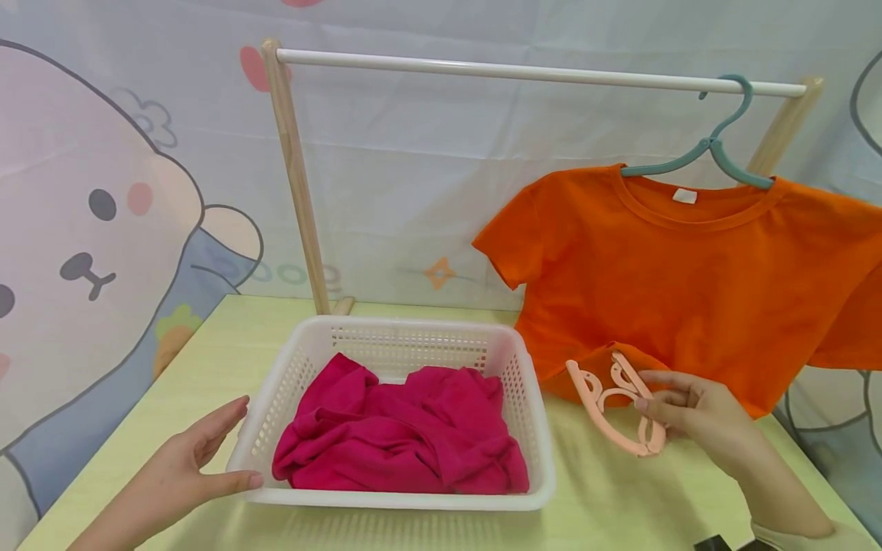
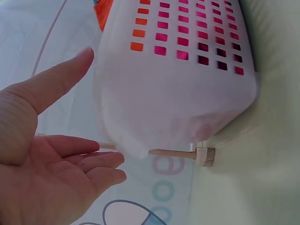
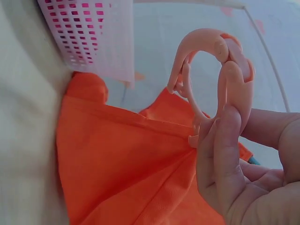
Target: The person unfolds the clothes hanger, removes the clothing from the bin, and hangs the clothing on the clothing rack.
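My right hand (image 1: 696,409) pinches a peach-coloured folding hanger (image 1: 613,409), folded up, in front of the orange T-shirt's hem. In the right wrist view the thumb and fingers grip one arm of the hanger (image 3: 206,47). My left hand (image 1: 182,467) is spread beside the left end of a white plastic basket (image 1: 393,501), holding nothing. The left wrist view shows its palm and loosely extended fingers near the basket's wall (image 2: 154,93). A crumpled magenta cloth garment (image 1: 406,436) lies inside the basket.
An orange T-shirt (image 1: 689,275) hangs on a blue-green hanger (image 1: 730,115) from the white rail (image 1: 482,67) of a wooden-legged rack. Its hem reaches down to the pale yellow table (image 1: 227,352). A printed cloth backdrop (image 1: 386,176) stands behind.
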Available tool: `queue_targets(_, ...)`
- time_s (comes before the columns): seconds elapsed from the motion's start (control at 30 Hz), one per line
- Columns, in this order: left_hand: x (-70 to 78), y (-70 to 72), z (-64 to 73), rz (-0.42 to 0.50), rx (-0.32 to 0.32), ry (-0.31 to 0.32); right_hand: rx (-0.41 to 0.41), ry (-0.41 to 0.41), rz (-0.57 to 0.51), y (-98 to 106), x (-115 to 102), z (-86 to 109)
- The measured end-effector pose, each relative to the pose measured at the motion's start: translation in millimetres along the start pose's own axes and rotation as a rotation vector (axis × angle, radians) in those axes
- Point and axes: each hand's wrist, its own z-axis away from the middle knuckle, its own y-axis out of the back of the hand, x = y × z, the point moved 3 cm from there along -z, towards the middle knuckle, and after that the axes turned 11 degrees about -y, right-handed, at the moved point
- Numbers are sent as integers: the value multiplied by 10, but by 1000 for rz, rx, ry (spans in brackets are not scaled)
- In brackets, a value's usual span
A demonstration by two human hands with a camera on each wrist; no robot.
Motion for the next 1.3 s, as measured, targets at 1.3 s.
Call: queue_targets(1.3, 1170, -790, -473, 504, -19, -276, -7, 180, -255, -963, -531, 207)
